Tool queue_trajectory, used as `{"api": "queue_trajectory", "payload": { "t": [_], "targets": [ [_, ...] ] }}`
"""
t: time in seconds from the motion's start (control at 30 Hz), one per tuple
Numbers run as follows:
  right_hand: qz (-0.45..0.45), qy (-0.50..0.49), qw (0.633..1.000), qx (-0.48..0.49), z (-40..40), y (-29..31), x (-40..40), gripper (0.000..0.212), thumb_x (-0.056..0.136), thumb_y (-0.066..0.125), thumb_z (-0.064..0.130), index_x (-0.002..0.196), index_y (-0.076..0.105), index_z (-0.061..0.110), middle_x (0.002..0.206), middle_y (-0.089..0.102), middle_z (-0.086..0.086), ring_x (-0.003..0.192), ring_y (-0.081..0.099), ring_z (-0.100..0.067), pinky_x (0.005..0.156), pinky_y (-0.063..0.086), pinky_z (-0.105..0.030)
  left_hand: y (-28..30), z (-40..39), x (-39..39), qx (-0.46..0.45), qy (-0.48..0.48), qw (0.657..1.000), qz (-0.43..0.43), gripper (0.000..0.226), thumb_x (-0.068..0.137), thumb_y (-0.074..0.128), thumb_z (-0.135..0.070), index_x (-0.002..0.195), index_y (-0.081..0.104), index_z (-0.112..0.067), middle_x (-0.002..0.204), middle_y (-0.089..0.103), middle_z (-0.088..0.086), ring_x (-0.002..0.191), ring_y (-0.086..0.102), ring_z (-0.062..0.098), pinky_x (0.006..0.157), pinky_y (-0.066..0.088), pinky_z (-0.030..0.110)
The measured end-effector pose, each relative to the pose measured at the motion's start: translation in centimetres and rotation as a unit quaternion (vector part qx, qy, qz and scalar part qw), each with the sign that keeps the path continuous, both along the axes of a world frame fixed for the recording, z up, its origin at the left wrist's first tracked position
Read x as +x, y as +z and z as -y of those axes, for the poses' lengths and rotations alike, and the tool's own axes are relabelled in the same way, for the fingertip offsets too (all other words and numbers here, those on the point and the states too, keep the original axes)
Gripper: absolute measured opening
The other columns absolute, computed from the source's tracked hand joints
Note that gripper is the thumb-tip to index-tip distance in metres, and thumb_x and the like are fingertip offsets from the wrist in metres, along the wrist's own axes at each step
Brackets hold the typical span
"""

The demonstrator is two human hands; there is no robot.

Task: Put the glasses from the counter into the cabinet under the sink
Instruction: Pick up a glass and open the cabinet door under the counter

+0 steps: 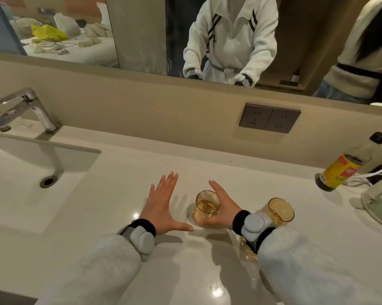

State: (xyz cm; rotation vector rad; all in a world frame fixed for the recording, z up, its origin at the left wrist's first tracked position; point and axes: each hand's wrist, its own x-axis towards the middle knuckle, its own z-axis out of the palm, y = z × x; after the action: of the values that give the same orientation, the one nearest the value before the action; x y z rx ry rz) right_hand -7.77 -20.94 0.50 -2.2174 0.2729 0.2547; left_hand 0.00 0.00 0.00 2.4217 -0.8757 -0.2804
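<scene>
Two amber glasses stand on the white counter (141, 172). The nearer glass (204, 205) is at the middle. My right hand (224, 208) cups its right side with fingers straight and the thumb against its base; no closed grip shows. My left hand (163, 205) hovers flat and open just to the left of that glass, fingers spread, not touching it. The second glass (281, 209) stands to the right, partly hidden behind my right wrist. The cabinet under the sink is out of view.
A sink basin (20, 172) with a chrome faucet (27, 108) lies at the left. A dark bottle with a yellow label (342, 170), white cables and a pale kettle (381, 201) crowd the right end. A wall outlet (269, 117) and a mirror are behind.
</scene>
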Motion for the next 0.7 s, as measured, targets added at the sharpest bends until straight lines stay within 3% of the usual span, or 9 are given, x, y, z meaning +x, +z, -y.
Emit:
{"api": "queue_trajectory", "payload": {
  "t": [0.1, 0.23, 0.33, 0.53, 0.7],
  "targets": [
    [-0.004, -0.031, 1.000, 0.000, -0.1, -0.5, -0.1, 0.116, 0.057, 0.087, 0.030, 0.148, 0.016, 0.025, 0.153, 0.023, 0.004, 0.141, 0.025, -0.015, 0.112, 0.027, -0.027, -0.3, 0.1, -0.1, -0.011, -0.014, 1.000, -0.004, 0.144, 0.038, 0.069, -0.082, 0.143, -0.021, -0.041, 0.154, -0.019, -0.021, 0.142, -0.023, 0.005, 0.118, -0.011, 0.040],
    [-0.002, -0.085, 0.996, -0.009, -0.2, -1.5, 0.0, 0.091, 0.056, 0.086, 0.031, 0.132, 0.036, 0.030, 0.124, 0.053, 0.005, 0.114, 0.054, -0.018, 0.093, 0.042, -0.025, -0.5, 0.6, -0.5, -0.028, -0.022, 0.999, -0.018, 0.144, 0.040, 0.073, -0.078, 0.144, -0.020, -0.041, 0.156, -0.016, -0.020, 0.142, -0.022, 0.002, 0.117, -0.012, 0.035],
    [0.008, -0.106, 0.994, 0.010, -0.3, -1.4, -0.2, 0.085, 0.052, 0.087, 0.030, 0.124, 0.042, 0.030, 0.116, 0.057, 0.007, 0.105, 0.058, -0.017, 0.089, 0.045, -0.026, -0.6, 0.8, -0.7, -0.036, -0.032, 0.998, -0.033, 0.143, 0.041, 0.075, -0.076, 0.142, -0.020, -0.043, 0.157, -0.013, -0.020, 0.143, -0.019, 0.002, 0.118, -0.010, 0.034],
    [0.018, -0.107, 0.994, 0.021, -0.8, -0.6, -1.5, 0.084, 0.051, 0.089, 0.027, 0.122, 0.045, 0.030, 0.113, 0.057, 0.010, 0.104, 0.058, -0.013, 0.087, 0.044, -0.023, -0.3, 1.0, -1.5, -0.058, -0.037, 0.996, -0.061, 0.144, 0.041, 0.077, -0.073, 0.146, -0.016, -0.040, 0.157, -0.010, -0.021, 0.144, -0.016, 0.000, 0.120, -0.005, 0.035],
    [0.046, -0.106, 0.992, 0.052, -1.2, 1.7, -2.4, 0.083, 0.052, 0.090, 0.024, 0.123, 0.047, 0.028, 0.113, 0.057, 0.013, 0.103, 0.057, -0.007, 0.083, 0.042, -0.016, 1.0, 1.6, -2.6, -0.085, -0.037, 0.990, -0.106, 0.140, 0.046, 0.086, -0.059, 0.149, -0.007, -0.039, 0.148, -0.005, -0.029, 0.138, -0.013, -0.008, 0.120, -0.001, 0.030]
  ]
}}
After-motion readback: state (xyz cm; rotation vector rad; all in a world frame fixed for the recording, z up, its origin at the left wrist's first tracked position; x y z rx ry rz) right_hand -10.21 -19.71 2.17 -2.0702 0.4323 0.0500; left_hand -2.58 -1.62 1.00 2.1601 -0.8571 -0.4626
